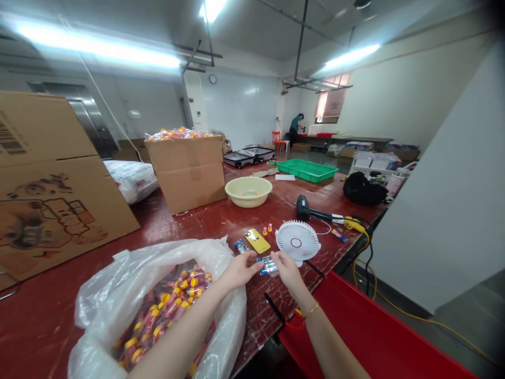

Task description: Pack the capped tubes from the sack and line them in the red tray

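**Small blue-and-silver packet held between both hands, table edge, right of the open bag**

The blue-and-silver packet [269, 265] is pinched at its left end by the left hand [243, 267], thumb against the wrapper. Its right end is pinched by the right hand [287, 268], fingers bent over it; exact fingertip contact can't be made out at this size. The packet is held just above the red table [201, 223]. A thin gold bracelet [311, 310] is worn on the right wrist.

Just beyond the fingers, a second packet [241, 246] is seen lying beside a yellow phone [256, 240]. Two small pink-and-yellow bottles [267, 230] are stood behind the phone. A white fan [298, 240] is placed to the right, with a black blower [303, 208] lying behind it.

Left side: a clear plastic bag [103, 281], filled with yellow-capped tubes [173, 300], is partly covered by the left forearm.

Farther out, a cream basin [248, 193] is set beside a filled carton [191, 181]; a green tray [306, 170] is placed behind. A co-worker [296, 126] is seen near the far bench.
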Demonstrator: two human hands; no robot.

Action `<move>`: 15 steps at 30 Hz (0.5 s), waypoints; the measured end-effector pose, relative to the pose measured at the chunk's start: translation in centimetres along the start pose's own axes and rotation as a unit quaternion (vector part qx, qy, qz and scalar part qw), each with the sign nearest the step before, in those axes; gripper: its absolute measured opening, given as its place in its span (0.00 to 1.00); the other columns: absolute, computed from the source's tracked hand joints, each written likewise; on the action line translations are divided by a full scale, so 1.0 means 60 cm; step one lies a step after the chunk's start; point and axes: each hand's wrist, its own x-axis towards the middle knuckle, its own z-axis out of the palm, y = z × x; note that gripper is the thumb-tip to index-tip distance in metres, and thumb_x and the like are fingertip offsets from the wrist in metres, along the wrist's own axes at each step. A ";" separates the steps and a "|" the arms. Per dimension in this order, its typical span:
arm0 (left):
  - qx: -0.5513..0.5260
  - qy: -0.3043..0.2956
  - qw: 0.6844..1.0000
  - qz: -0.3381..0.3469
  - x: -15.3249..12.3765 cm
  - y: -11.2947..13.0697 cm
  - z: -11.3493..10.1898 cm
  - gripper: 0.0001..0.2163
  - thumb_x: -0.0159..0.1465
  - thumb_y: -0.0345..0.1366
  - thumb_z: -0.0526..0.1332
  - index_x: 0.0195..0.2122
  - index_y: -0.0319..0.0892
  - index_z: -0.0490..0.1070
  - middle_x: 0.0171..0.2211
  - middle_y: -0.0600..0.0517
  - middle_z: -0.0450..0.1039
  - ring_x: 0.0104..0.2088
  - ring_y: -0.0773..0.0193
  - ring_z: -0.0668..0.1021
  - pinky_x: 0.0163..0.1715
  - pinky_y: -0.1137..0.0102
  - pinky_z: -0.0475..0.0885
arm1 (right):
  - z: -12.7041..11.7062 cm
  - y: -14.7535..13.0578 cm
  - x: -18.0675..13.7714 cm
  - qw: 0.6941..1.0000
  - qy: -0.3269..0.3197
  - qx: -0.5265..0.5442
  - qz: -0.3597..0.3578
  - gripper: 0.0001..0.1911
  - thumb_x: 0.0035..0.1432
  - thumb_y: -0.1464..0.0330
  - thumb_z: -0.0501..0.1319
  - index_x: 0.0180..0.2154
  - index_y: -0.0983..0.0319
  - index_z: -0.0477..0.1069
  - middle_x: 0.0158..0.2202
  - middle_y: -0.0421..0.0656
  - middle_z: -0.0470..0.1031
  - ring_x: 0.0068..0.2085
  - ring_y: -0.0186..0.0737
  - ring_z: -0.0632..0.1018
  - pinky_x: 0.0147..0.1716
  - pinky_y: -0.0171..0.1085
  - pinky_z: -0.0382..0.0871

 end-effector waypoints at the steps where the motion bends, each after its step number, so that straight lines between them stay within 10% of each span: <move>1: -0.006 -0.019 1.000 0.002 -0.013 0.010 0.000 0.16 0.56 0.42 0.65 0.41 0.37 0.71 0.40 0.44 0.78 0.40 0.57 0.79 0.43 0.64 0.73 | 0.000 -0.012 -0.014 1.000 -0.025 0.012 -0.005 0.28 0.38 0.45 0.68 0.26 0.62 0.67 0.22 0.37 0.68 0.25 0.34 0.69 0.20 0.32 0.64; 6: -0.179 -0.125 0.974 -0.067 -0.095 0.065 0.011 0.19 0.48 0.47 0.71 0.32 0.38 0.68 0.27 0.49 0.77 0.30 0.61 0.80 0.31 0.69 0.74 | -0.010 -0.059 -0.093 0.988 -0.122 0.088 0.035 0.27 0.40 0.47 0.69 0.26 0.62 0.63 0.20 0.34 0.62 0.21 0.27 0.61 0.18 0.29 0.53; 11: -0.273 -0.060 0.954 -0.107 -0.188 0.069 0.046 0.23 0.45 0.48 0.73 0.32 0.36 0.70 0.26 0.50 0.75 0.29 0.65 0.78 0.28 0.74 0.72 | -0.009 -0.055 -0.173 0.983 -0.131 0.102 0.082 0.30 0.39 0.44 0.68 0.26 0.61 0.61 0.19 0.33 0.60 0.19 0.26 0.59 0.18 0.30 0.49; 15: -0.314 -0.037 0.941 -0.124 -0.274 0.043 0.080 0.24 0.45 0.52 0.72 0.33 0.36 0.74 0.29 0.47 0.76 0.29 0.65 0.77 0.26 0.74 0.70 | 0.016 -0.042 -0.248 0.996 -0.077 0.031 -0.014 0.33 0.44 0.39 0.61 0.20 0.63 0.59 0.17 0.34 0.58 0.21 0.27 0.60 0.21 0.30 0.52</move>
